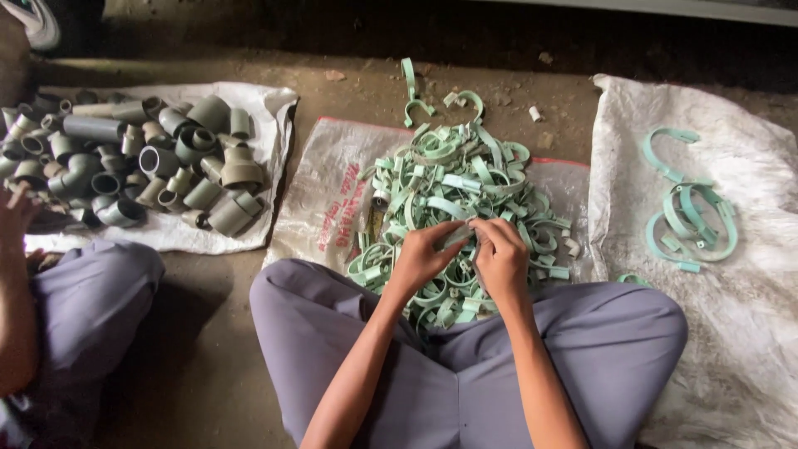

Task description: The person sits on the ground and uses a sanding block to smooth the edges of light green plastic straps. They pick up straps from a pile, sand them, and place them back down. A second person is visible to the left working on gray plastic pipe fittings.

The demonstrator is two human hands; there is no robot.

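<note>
Seated cross-legged on dirt floor (208, 349), lilac trousers. Left hand (422, 256) and right hand (500, 256) raised together over heap of pale green pipe clamps (453, 179), fingertips pinching one small clamp piece (460, 235) between them. Heap resting on woven sack (320, 204) with red print. Sorted clamps (692, 218) laid apart on white sack (731, 333) to the right. Grey pipe fittings (137, 162) piled on white cloth (270, 104) to the left. Second person's arm (15, 291) and knee at left edge.

Left hand (422, 256) and right hand (501, 256) close together, fingers curled, fingertips meeting; forearms converging.
</note>
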